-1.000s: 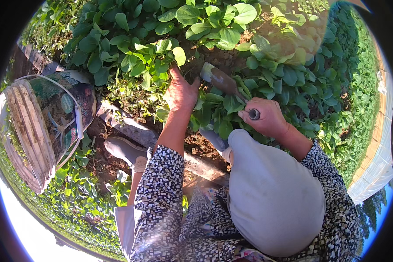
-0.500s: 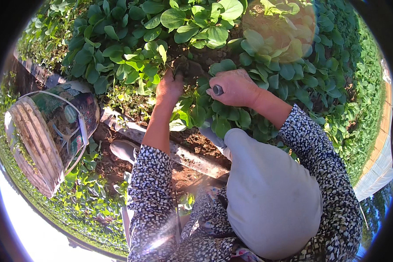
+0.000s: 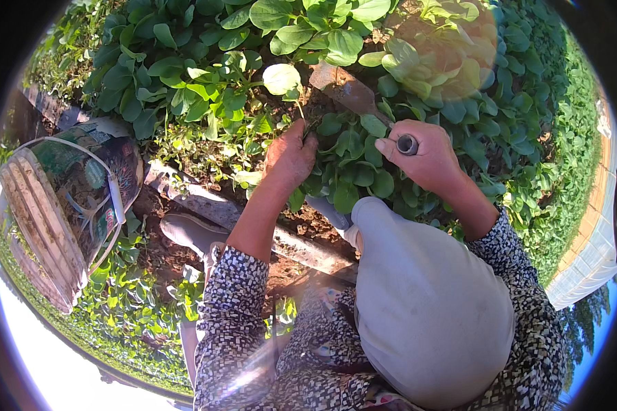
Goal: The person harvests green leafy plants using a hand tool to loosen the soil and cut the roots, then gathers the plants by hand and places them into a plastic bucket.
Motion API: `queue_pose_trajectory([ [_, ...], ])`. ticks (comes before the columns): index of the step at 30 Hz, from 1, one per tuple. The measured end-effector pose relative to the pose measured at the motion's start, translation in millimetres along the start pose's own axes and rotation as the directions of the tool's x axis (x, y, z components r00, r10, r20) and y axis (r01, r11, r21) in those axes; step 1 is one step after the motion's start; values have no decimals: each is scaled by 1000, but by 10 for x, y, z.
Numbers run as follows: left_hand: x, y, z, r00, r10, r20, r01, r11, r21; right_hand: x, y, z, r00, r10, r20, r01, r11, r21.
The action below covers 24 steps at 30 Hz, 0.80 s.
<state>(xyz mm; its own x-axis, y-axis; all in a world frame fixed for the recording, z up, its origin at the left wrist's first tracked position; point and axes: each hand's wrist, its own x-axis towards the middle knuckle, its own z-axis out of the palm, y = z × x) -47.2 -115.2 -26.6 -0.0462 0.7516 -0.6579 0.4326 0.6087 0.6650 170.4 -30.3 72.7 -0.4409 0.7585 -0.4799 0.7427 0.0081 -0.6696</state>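
My right hand (image 3: 425, 152) is wrapped round the handle (image 3: 407, 144) of a hand trowel. Its flat, soil-stained metal blade (image 3: 346, 89) points up and left, lying over the leaves and bare soil. My left hand (image 3: 291, 154) is closed, with a thin stem rising from the fingers to a pale yellow-green leaf (image 3: 281, 79). The lower part of that plant is hidden by the fingers. Broad-leaved green plants (image 3: 349, 147) grow between my two hands, and smaller yellowish seedlings (image 3: 206, 144) sit left of my left hand.
At the left a printed bucket (image 3: 82, 192) with a white handle lies tipped on its side. A pale strip edging (image 3: 206, 205) runs along the bed, beside a shoe (image 3: 188, 231). Dense leafy rows spread right. A light cap-like cloth (image 3: 432, 301) covers the lower middle.
The trowel has come up out of the leaves, and its blade now shows. My right hand has moved right and down. My left hand has shifted right and down with the stem.
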Motion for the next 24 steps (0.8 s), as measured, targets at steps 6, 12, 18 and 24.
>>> queue_pose_trajectory([
  [6,-156,-251,399,920,-75,-384,-50,951,-305,-145,46,-193,980,-113,161,151,958,-245],
  [12,307,376,16,960,-184,-210,256,880,401,-259,118,-164,964,-165,209,227,920,-319],
  [18,400,207,98,987,-124,104,41,813,581,-281,84,-219,984,-80,161,118,963,-241],
  [24,320,-3,111,955,-168,-245,208,967,149,-224,123,-222,968,-146,202,191,955,-227],
])
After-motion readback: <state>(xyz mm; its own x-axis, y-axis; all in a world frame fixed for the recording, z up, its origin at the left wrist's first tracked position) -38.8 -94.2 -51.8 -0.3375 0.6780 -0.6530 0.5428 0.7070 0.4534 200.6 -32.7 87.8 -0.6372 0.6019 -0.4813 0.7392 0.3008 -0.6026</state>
